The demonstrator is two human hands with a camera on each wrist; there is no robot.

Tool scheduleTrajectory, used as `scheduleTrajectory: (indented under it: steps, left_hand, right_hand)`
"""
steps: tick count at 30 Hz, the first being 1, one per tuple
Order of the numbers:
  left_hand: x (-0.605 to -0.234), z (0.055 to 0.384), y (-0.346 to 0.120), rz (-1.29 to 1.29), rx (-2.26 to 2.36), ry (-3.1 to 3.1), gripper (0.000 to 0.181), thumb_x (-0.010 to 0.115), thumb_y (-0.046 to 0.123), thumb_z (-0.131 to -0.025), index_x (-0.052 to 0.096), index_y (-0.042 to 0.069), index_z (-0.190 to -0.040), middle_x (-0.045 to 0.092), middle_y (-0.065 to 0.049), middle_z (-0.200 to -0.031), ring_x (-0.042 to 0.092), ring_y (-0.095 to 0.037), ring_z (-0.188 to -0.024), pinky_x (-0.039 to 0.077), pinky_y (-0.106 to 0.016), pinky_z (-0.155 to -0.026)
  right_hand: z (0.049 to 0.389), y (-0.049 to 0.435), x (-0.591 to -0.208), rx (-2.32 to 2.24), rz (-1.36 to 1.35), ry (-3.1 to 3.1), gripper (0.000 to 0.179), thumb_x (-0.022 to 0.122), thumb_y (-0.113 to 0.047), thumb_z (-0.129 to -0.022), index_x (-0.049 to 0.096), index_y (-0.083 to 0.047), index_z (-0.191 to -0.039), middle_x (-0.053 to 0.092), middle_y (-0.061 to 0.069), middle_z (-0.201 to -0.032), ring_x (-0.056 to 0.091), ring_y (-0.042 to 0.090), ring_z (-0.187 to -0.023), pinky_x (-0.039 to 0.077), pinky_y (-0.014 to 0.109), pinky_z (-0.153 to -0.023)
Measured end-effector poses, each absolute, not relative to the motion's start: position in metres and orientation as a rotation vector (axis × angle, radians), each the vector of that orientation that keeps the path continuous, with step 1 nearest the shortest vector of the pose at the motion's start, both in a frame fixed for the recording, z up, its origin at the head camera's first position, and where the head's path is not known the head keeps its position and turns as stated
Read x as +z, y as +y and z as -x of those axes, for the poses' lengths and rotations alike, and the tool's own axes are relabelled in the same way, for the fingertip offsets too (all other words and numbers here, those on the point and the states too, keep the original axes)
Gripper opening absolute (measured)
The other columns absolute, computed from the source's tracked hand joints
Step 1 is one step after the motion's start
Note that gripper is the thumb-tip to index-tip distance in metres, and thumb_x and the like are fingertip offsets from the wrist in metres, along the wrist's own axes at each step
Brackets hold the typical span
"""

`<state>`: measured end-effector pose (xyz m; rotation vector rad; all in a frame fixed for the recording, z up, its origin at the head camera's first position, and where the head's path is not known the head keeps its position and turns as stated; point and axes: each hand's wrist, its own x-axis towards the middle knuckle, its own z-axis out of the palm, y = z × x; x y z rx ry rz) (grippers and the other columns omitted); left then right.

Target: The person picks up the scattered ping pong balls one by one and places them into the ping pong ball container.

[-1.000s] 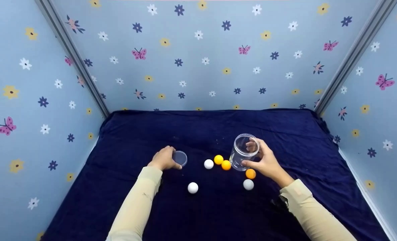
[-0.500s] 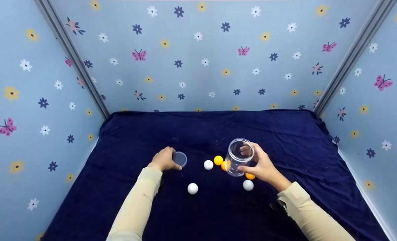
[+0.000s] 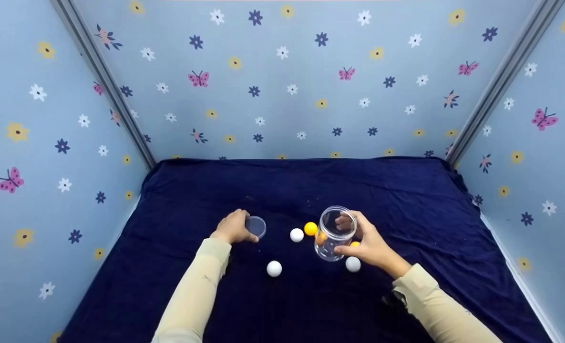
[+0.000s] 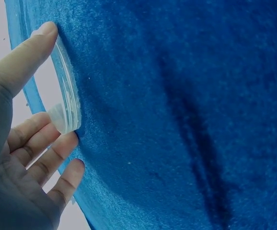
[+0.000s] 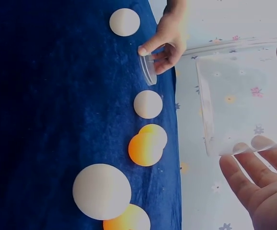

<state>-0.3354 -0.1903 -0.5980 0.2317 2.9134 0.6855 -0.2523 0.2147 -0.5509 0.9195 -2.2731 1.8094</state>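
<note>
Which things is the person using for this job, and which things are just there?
Part of the job:
- Clear jar, held in the right hand
- Round lid, held in the left hand
- Probably the three white balls and three orange balls, lying loose nearby

Just there:
- Dark blue cloth underneath
- Flowery walls
- Grey poles in the corners

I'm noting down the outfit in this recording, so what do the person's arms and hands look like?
The left sleeve and right sleeve are long and pale cream, slightly creased. The left one carries a small dark mark. Something dark, too small to identify, shows under the right cuff. The left hand and right hand wear no gloves.
</note>
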Motion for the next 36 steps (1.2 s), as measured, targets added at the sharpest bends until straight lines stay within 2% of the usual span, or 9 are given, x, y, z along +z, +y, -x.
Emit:
scheduleTrajectory:
  steps: [4,7,14,17,23,25,30,32,36]
  left_hand:
    - [-0.597,0.334,-0.190,-0.229,0.685,2.900,0.080,0.103,0.036,-0.072,0.067,0.000,-0.133,0.069,-0.015,-0.120,0.067,-0.036,-0.109,0.055,-0.053,-0.101]
    - [-0.597,0.334,-0.190,-0.229,0.679,2.898,0.079,0.102,0.036,-0.072,0.067,0.000,-0.133,0.069,-0.015,-0.120,0.067,-0.036,-0.109,0.055,-0.053,-0.101]
    - [-0.599,0.336,-0.190,-0.226,0.666,2.890,0.078,0.102,0.036,-0.073,0.067,0.001,-0.133,0.068,-0.014,-0.120,0.066,-0.035,-0.108,0.055,-0.053,-0.101]
    - [-0.600,0.337,-0.191,-0.227,0.670,2.888,0.079,0.103,0.036,-0.072,0.067,0.000,-0.133,0.069,-0.014,-0.119,0.067,-0.035,-0.107,0.055,-0.053,-0.101]
    - [-0.604,0.341,-0.192,-0.251,0.689,2.895,0.078,0.102,0.035,-0.071,0.067,-0.001,-0.131,0.069,-0.015,-0.118,0.067,-0.036,-0.106,0.054,-0.055,-0.101]
    - [-0.622,0.352,-0.200,-0.298,0.697,2.921,0.081,0.103,0.041,-0.069,0.068,0.001,-0.130,0.069,-0.014,-0.116,0.067,-0.034,-0.104,0.055,-0.053,-0.098]
    - [-0.623,0.353,-0.200,-0.297,0.709,2.918,0.082,0.103,0.041,-0.068,0.068,0.000,-0.130,0.069,-0.014,-0.116,0.067,-0.035,-0.103,0.055,-0.053,-0.098]
    - [-0.605,0.344,-0.193,-0.253,0.694,2.893,0.080,0.103,0.036,-0.070,0.067,-0.001,-0.131,0.069,-0.016,-0.118,0.068,-0.037,-0.105,0.054,-0.057,-0.100]
    - [-0.601,0.339,-0.192,-0.253,0.669,2.901,0.079,0.103,0.036,-0.071,0.067,-0.001,-0.132,0.069,-0.016,-0.119,0.068,-0.036,-0.106,0.055,-0.054,-0.100]
  right_hand:
    - [0.250,0.213,-0.554,1.804,-0.935,-2.281,0.079,0.095,0.005,-0.073,0.050,0.015,-0.137,0.067,0.027,-0.130,0.073,0.029,-0.115,0.061,0.027,-0.098]
    - [0.248,0.211,-0.555,1.788,-0.953,-2.292,0.078,0.095,0.004,-0.074,0.051,0.015,-0.137,0.067,0.030,-0.129,0.073,0.022,-0.115,0.062,0.031,-0.097]
    - [0.243,0.208,-0.561,1.787,-0.969,-2.337,0.075,0.096,0.000,-0.075,0.052,0.011,-0.134,0.065,0.036,-0.129,0.073,0.038,-0.114,0.062,0.037,-0.100]
    - [0.242,0.206,-0.563,1.790,-0.983,-2.347,0.074,0.096,-0.001,-0.075,0.053,0.011,-0.133,0.066,0.034,-0.128,0.074,0.038,-0.112,0.062,0.036,-0.099]
    - [0.237,0.203,-0.564,1.778,-0.986,-2.373,0.075,0.098,-0.004,-0.073,0.054,0.008,-0.133,0.069,0.023,-0.124,0.075,0.032,-0.106,0.061,0.028,-0.093]
    - [0.236,0.202,-0.563,1.780,-0.997,-2.378,0.075,0.098,-0.004,-0.073,0.054,0.008,-0.133,0.069,0.025,-0.123,0.075,0.033,-0.107,0.061,0.027,-0.093]
    - [0.233,0.199,-0.564,1.779,-1.054,-2.391,0.076,0.098,-0.006,-0.075,0.052,0.009,-0.133,0.067,0.033,-0.122,0.073,0.034,-0.113,0.062,0.034,-0.097]
    - [0.233,0.199,-0.567,1.763,-1.065,-2.407,0.076,0.099,-0.007,-0.075,0.052,0.008,-0.133,0.067,0.033,-0.122,0.073,0.033,-0.113,0.062,0.036,-0.098]
    - [0.231,0.200,-0.574,1.733,-1.071,-2.443,0.078,0.099,-0.010,-0.074,0.051,0.006,-0.134,0.070,0.030,-0.122,0.072,0.040,-0.113,0.062,0.037,-0.099]
